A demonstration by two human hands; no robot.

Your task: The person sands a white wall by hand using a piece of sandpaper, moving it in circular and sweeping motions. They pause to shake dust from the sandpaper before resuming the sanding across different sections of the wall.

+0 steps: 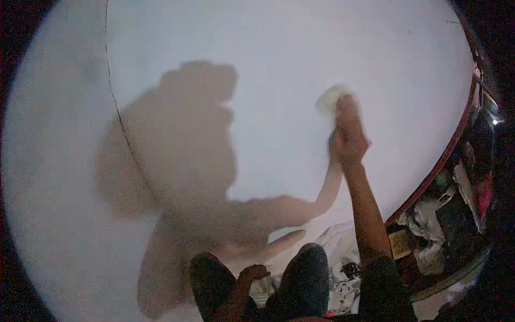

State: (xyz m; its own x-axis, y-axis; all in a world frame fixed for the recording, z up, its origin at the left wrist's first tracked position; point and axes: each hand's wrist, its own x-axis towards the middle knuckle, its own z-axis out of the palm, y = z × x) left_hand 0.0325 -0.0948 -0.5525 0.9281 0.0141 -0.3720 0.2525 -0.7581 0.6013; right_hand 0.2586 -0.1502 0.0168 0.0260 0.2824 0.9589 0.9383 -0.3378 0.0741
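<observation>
My right hand (pixel 351 131) is stretched out to a broad white wall (pixel 289 145). Its fingers are closed on a pale yellowish pad (pixel 328 100), blurred at the edges, that lies against the wall; whether it is a sponge or a folded cloth I cannot tell. Low down, between my dark-clad knees (pixel 308 268), my left hand (pixel 256 272) is curled. A pale, partly see-through thing (pixel 262 288) shows just below its fingers, too dim to name.
A thin dark crack (pixel 122 124) runs down the wall's left side. My shadow (pixel 182 155) covers much of the wall. At right, beyond a reddish edge (pixel 437 163), lie crumpled plastic bags (pixel 429 220) and clutter. White sheeting (pixel 338 241) with dark marks lies below my right arm.
</observation>
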